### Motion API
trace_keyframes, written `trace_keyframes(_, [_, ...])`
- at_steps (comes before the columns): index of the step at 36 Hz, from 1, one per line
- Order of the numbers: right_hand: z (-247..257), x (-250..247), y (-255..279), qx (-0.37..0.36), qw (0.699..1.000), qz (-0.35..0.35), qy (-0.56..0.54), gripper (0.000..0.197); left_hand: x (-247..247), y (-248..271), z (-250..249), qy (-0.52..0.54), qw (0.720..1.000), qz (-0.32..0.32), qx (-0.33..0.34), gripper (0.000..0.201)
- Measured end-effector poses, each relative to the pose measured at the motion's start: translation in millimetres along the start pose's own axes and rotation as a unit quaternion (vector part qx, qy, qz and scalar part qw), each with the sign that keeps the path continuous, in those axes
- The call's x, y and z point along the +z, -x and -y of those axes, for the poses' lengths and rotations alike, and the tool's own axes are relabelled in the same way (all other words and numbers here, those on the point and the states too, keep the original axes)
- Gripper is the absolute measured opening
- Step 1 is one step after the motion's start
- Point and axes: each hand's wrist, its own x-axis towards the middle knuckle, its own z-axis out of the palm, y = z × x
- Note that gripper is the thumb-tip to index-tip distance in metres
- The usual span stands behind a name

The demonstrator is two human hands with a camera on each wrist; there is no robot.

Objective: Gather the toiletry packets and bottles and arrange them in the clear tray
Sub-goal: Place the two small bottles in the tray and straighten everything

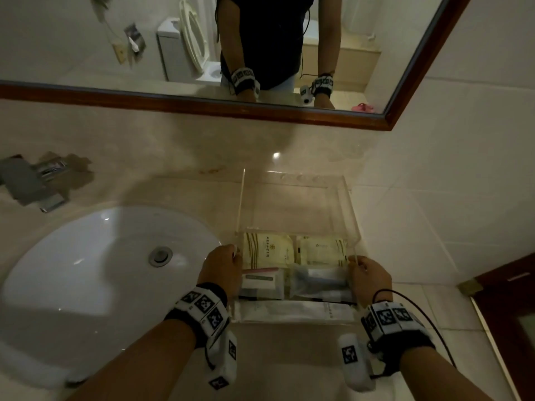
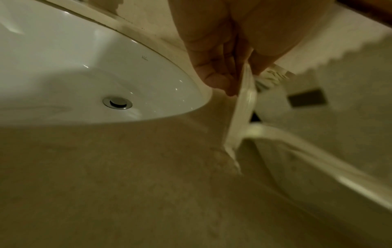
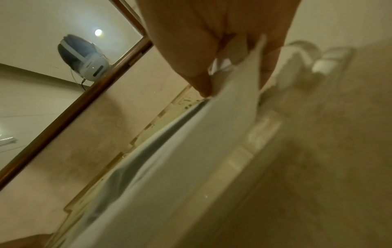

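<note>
A clear tray [image 1: 295,206] stands on the beige counter to the right of the sink. Its near half holds two cream packets [image 1: 267,250] [image 1: 321,250], a white and pink packet [image 1: 260,282], a see-through packet with something dark inside [image 1: 321,283], and a long white packet [image 1: 295,311] along the front. My left hand [image 1: 234,256] pinches the tray's left wall [image 2: 241,117], thumb inside and fingers [image 2: 214,78] outside. My right hand [image 1: 357,263] pinches the right wall [image 3: 231,107] the same way. No bottles are in view.
A white sink [image 1: 86,285] with a metal drain [image 1: 160,256] lies left of the tray, with a chrome faucet [image 1: 43,180] behind it. A wood-framed mirror [image 1: 260,107] hangs above the counter. A tiled wall and dark wooden door [image 1: 509,308] close off the right.
</note>
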Motion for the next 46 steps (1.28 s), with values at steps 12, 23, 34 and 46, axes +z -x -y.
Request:
trace_keyframes(12, [-1.0,3.1,-13.4,-0.002,0.999,-0.014,0.034,0.03,3.5,-12.0,-4.1,0.005,1.0,0.0,0.002,0.03])
trace_keyframes(23, [1.2,-7.6,-7.5,-0.019,1.0,-0.021,-0.012,0.049,-20.5,-6.8,-12.8,-0.001,0.999,0.027,-0.029,0.032])
trace_keyframes(34, [-41.1,2.4,51.9,-0.438,0.85,0.013,0.294,0.076,6.7,55.9,3.5,-0.267,0.895,0.053,0.353,0.084])
trace_keyframes(46, [-45.3,19.0,30.3,-0.459,0.816,0.013,0.352,0.068,31.6,43.2,-1.4,-0.287,0.887,0.035,0.36,0.083])
